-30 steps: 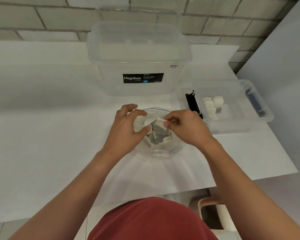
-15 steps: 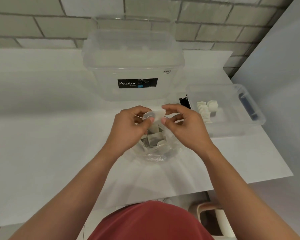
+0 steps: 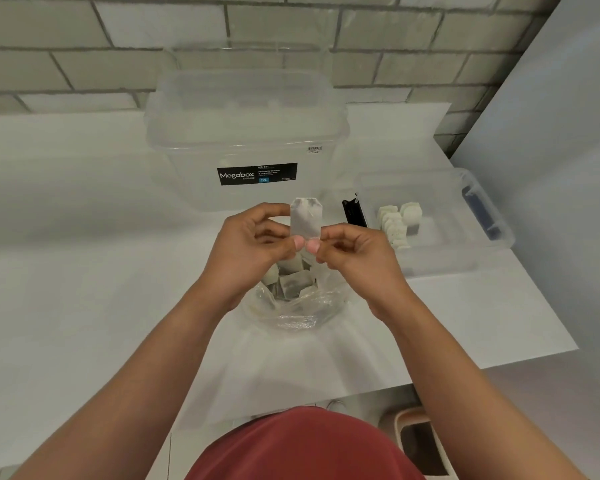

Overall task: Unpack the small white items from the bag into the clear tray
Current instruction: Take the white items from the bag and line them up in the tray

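A: Both hands up over the bag [image 3: 293,299], pinching one small white packet [image 3: 305,217] between them. Left hand [image 3: 248,247] closed on its lower left edge, right hand [image 3: 352,252] closed on the lower right corner, thumb tips nearly touching under it.

B: Packet upright above the pinch, flat, thin, papery. Looks very light and soft, easy to crease; no call for a hard squeeze.

A: Agreed. Best held by the bottom edge or the side seams, as now; the filled middle probably crumples under pressure.

B: Directly below the grip, more white pieces heaped in the open bag mouth. Crinkly film, loose rim, likely to snag a trailing finger.

A: To the right of the grip, the clear tray [image 3: 492,220], several white pieces already lined up at its near-left end. Black clip [image 3: 354,213] on the tray's near wall, between grip and row.

B: Worth clearing that wall and clip on the way over. Bare floor deeper in the tray, plenty of room to land.

A: Beyond the grip, the big storage box [image 3: 246,133], close behind. Little room forward; open table [image 3: 84,271] out left.
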The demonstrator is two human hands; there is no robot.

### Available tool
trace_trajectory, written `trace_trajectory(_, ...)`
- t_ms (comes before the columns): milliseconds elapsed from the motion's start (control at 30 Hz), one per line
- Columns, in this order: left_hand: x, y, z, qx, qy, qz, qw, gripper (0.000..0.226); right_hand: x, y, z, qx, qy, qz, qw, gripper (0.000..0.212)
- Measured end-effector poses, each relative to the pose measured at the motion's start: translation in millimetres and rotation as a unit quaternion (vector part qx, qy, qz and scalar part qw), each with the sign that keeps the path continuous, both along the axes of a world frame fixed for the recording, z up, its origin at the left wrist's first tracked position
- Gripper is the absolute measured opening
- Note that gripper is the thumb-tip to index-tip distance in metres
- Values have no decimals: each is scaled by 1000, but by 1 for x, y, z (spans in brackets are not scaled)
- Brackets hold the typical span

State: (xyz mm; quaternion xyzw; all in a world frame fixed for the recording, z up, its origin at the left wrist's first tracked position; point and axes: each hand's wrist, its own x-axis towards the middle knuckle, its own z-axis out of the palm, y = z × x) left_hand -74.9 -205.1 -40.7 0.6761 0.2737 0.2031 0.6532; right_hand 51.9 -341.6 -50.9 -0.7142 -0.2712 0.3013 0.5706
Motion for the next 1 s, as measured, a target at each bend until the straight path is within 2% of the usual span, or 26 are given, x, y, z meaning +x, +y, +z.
trace_trajectory(100, 6, 2, 2, 97, 60, -8, 993, 46, 16, -11, 13, -37, -123, 13, 992, 46)
trace_trajectory(167, 12, 1, 6, 135, 80, -24, 987, 48, 28, -16, 30, -30, -168, 25, 985, 53)
trace_trajectory(200, 16, 0, 8, 144, 82, -31, 986, 50, 33, -17, 38, -30, -191, 33, 981, 49)
trace_trajectory(300, 27, -6, 14, 159, 82, -46, 983, 52, 50, -20, 58, -72, -275, 70, 956, 18)
trace_trajectory(367, 35, -10, 16, 163, 79, -52, 982, 52, 60, -25, 66, -111, -317, 99, 937, 8)
trace_trajectory(467, 49, -18, 15, 171, 64, -49, 982, 51, 76, -34, 77, -153, -377, 114, 906, 8)
trace_trajectory(533, 59, -24, 12, 204, 48, -39, 977, 48, 89, -41, 82, -161, -416, 81, 891, 8)
trace_trajectory(667, 77, -37, 6, 316, 41, -55, 946, 30, 129, -56, 85, -165, -470, -14, 867, 10)
trace_trajectory(767, 88, -51, 1, 394, 47, -93, 913, 23, 165, -64, 75, -198, -512, -38, 835, 12)
trace_trajectory(867, 98, -64, -5, 459, 65, -102, 880, 22, 194, -66, 54, -268, -528, -21, 806, 14)
trace_trajectory(1000, 105, -73, -16, 498, 91, -103, 856, 18, 213, -61, 26, -374, -497, 57, 781, 19)
